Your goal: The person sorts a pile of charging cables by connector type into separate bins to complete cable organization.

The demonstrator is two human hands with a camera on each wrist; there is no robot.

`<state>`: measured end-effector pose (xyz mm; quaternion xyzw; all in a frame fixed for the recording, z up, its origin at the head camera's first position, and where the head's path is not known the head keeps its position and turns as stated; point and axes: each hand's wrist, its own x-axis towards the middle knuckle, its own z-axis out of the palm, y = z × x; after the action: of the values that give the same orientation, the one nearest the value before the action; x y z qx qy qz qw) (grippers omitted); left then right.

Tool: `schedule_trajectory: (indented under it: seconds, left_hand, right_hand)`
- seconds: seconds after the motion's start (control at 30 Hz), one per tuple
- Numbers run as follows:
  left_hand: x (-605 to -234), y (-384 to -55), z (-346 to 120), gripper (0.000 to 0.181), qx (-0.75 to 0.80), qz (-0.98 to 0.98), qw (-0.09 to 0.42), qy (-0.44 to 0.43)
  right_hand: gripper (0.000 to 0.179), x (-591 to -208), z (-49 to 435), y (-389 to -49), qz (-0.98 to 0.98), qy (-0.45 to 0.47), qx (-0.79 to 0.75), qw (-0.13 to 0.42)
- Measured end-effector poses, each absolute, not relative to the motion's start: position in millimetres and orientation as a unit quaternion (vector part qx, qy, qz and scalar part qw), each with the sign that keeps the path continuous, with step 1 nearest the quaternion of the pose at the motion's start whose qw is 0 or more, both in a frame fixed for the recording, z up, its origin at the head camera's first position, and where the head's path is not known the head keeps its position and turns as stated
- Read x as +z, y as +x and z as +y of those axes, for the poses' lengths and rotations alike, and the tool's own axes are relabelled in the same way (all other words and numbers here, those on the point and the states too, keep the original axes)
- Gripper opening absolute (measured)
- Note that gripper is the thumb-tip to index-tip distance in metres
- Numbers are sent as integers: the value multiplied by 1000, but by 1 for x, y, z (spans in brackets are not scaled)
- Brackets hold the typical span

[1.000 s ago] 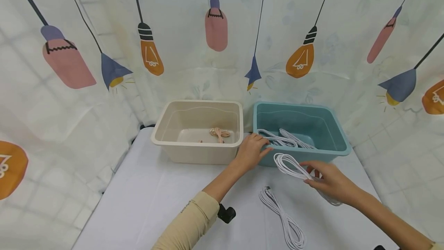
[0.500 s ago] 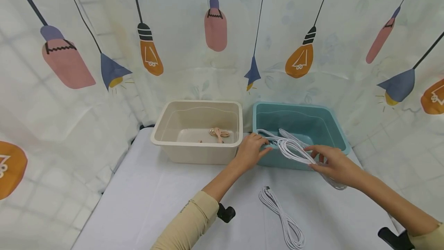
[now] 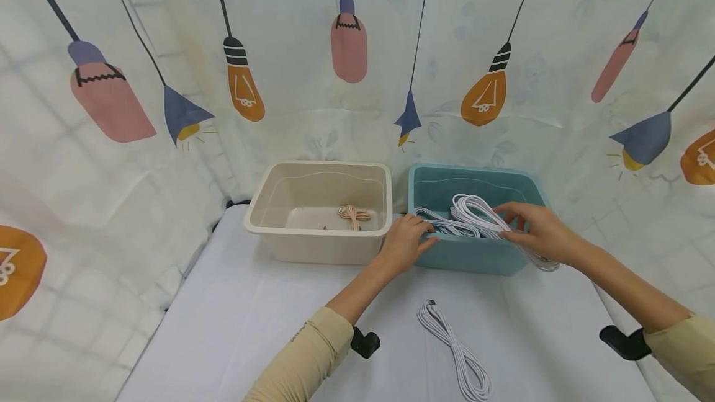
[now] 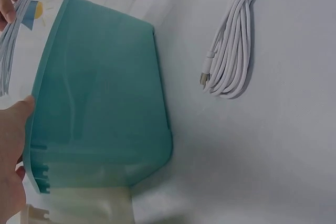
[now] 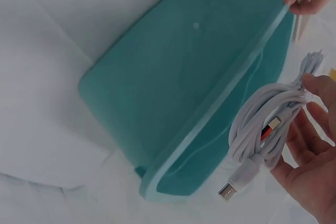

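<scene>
My right hand (image 3: 539, 231) pinches a coiled white USB cable (image 3: 475, 213) over the front rim of the teal bin (image 3: 469, 259). One coiled end overlaps the bin's inside; the other hangs past the rim toward me. In the right wrist view, a metal USB plug (image 5: 228, 191) sticks out of the bundle, and a second plug with red inside (image 5: 271, 128) sits among the loops. White cables (image 3: 438, 223) lie inside the bin, partly behind the held one. At the bin's front left corner, my left hand (image 3: 403, 244) grips the rim between thumb and fingers.
Another coiled white cable (image 3: 460, 355) lies on the white table in front of the teal bin. To the left stands a beige bin (image 3: 318, 248) holding a small tan cable bundle (image 3: 353, 216). A curtain printed with lamps (image 3: 349, 48) hangs close behind both bins.
My right hand has lifted the white cable from in front of the teal bin up and forward over its rim. My left hand has stayed on the corner.
</scene>
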<state>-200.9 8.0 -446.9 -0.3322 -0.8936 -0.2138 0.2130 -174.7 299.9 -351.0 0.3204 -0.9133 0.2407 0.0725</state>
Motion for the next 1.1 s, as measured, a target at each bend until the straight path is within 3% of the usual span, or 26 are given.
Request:
schedule_trajectory:
  seconds: [1.1]
  left_hand:
    - [-449, -201, 7, 22, -203, -897, 209, -331]
  right_hand:
    - [49, -337, 318, -249, -962, 190, 195, 2]
